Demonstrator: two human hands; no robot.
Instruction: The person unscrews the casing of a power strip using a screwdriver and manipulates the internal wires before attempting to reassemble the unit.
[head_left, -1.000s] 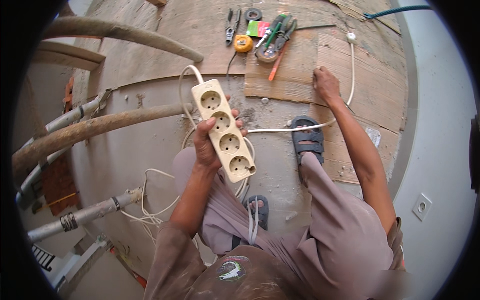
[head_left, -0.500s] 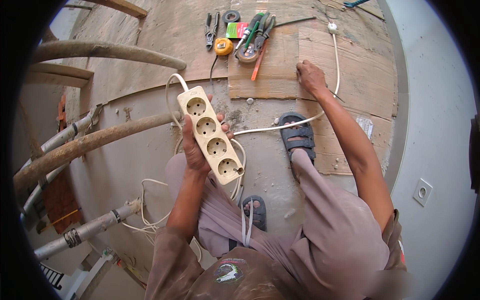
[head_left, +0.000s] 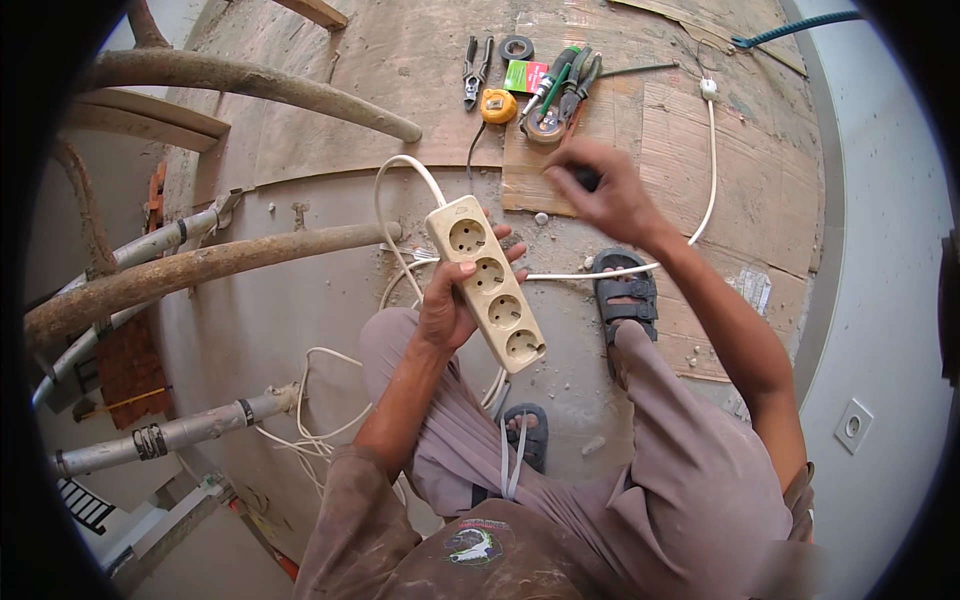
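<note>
A cream power strip with a row of several round sockets lies tilted, face up, in my left hand. My left thumb rests on its edge and the fingers reach round beneath it. Its white cord loops up from the far end. To the right of the strip, my right hand is raised over the cardboard's near edge, closed on a short black handle; the rest of that object is hidden. The cord's white plug lies on the cardboard at the far right.
Beyond my hands lie cutting pliers, black tape, a yellow tape measure and a pile of green-handled tools. Wooden poles and metal tubes crowd the left. A wall socket is at right.
My right hand has lifted off the cardboard and swung left toward the power strip, bringing a black handle into sight. The left hand has shifted its grip, its thumb now on the strip's edge.
</note>
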